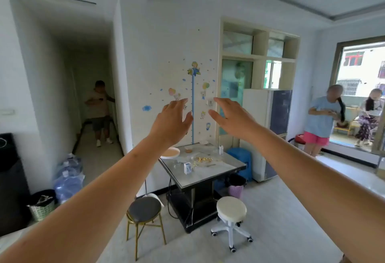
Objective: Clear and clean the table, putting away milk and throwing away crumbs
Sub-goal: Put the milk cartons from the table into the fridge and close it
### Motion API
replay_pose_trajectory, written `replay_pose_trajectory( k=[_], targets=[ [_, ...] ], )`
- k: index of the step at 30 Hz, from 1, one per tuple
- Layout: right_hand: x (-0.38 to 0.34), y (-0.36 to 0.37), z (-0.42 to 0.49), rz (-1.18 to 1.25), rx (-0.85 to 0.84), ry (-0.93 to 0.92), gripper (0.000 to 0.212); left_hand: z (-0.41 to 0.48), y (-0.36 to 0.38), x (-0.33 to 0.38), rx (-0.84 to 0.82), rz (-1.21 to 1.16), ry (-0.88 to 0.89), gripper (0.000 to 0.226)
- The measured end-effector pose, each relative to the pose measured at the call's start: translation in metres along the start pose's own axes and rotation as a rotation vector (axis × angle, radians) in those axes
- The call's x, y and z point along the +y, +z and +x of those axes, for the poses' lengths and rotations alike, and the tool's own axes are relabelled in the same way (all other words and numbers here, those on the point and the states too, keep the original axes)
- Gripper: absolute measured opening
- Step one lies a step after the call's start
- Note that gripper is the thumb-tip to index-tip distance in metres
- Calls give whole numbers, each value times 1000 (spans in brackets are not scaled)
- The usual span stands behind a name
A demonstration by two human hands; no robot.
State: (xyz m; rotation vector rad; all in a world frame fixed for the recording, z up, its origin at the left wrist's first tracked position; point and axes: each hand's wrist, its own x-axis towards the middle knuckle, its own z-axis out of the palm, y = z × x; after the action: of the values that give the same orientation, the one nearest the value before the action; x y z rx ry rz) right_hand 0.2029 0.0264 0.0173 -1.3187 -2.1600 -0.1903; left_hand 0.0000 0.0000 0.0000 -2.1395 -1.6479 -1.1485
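Left grip (pixel 170 121) & right grip (pixel 231 117) both spread, empty, up in air, well apart from bench (pixel 210 176). Milk carton (pixel 187 168) near front-left edge, 2nd carton (pixel 221 149) near right edge, crumbs (pixel 203 159) mid-bench. Dark stool (pixel 143 208) & white stool (pixel 231 207) at front edge.

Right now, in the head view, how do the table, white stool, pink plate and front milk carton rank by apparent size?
1. table
2. white stool, nearer the camera, so perhaps flattered
3. pink plate
4. front milk carton
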Motion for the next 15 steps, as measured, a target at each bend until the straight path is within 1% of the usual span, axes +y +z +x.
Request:
replay_pose_trajectory(
  k=[5, 8, 15],
  targets=[
    [-5, 14, 7, 4, -8, 12, 66, 2, 3, -16, -15, 2, 16, 53],
    [-5, 26, 12, 23, 20, 7, 66, 5, 10, -27, 2, -4, 33, 53],
    [15, 60, 43, 57, 32, 2, 63, 29, 50, -58, 3, -17, 15, 51]
  ],
)
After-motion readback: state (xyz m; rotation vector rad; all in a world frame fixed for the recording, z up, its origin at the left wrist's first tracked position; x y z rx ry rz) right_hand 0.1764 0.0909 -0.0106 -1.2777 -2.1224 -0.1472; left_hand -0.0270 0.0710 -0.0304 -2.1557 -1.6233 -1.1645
